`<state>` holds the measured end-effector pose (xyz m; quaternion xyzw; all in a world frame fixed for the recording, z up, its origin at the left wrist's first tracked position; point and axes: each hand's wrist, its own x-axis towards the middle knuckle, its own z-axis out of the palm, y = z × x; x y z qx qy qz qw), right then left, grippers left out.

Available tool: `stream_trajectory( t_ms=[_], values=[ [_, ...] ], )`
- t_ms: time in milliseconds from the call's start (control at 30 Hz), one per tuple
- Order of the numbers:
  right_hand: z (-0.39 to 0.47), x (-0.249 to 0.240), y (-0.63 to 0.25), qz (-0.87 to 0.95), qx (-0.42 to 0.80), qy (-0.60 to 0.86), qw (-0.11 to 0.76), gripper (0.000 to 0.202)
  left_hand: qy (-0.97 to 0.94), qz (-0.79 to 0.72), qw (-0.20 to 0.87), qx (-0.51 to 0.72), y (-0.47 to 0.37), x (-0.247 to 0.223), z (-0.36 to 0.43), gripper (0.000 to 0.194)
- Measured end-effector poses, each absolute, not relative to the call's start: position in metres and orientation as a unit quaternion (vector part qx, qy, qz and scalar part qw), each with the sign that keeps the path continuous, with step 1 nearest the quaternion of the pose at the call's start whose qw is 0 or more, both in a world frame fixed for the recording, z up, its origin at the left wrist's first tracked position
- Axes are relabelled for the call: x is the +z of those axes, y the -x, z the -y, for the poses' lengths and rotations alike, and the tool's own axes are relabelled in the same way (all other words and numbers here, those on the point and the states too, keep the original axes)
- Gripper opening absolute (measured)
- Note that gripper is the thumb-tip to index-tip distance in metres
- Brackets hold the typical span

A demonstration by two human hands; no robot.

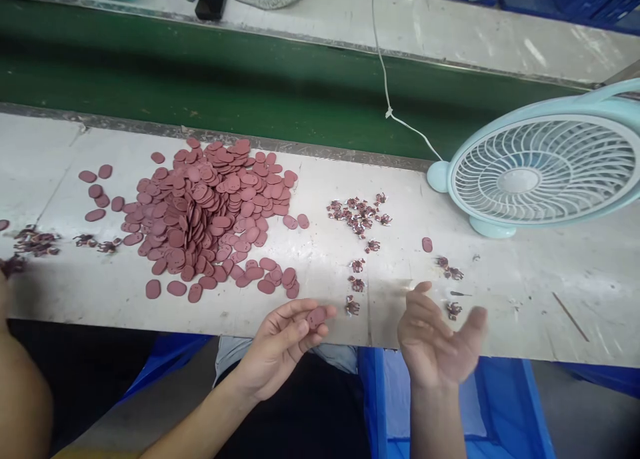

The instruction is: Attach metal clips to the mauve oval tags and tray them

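My left hand [280, 346] is closed at the table's front edge, pinching a flat, reddish-brown oval disc [316, 318] with small holes between thumb and fingers. My right hand [437, 346] is a little blurred and open above the front edge, thumb and fingers apart, with nothing visible in it. Beside it lies a small brown-and-white figure [453, 310] with leg-like prongs. Several similar figures form a cluster [361, 214] and a short row between the hands. A large heap of oval discs [205, 209] spreads over the table to the left.
A light-blue fan [545, 169] stands at the right, its white cord crossing the green strip [300, 89] behind the table. Below the right hand is a blue bin [515, 406]. Another person's arm [23, 386] shows at far left, near more figures [37, 240]. A thin stick [571, 317] lies right.
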<state>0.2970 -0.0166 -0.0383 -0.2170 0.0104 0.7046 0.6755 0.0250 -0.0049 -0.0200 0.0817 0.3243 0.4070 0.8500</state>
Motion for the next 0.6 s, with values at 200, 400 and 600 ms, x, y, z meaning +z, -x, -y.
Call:
stream_trajectory(
  t_ms=[200, 400, 600],
  values=[
    [0.024, -0.015, -0.247, 0.458, 0.440, 0.679, 0.369, 0.022, -0.091, -0.341, 0.839, 0.414, -0.021, -0.023, 0.004, 0.026],
    [0.002, -0.020, -0.234, 0.587, 0.314, 0.731, 0.149, 0.013, -0.106, -0.342, 0.852, 0.382, -0.027, -0.021, 0.006, 0.023],
    [0.023, 0.008, -0.240, 0.457, 0.503, 0.639, 0.361, 0.014, -0.161, -0.352, 0.839, 0.383, -0.032, -0.019, 0.010, 0.026]
  ],
)
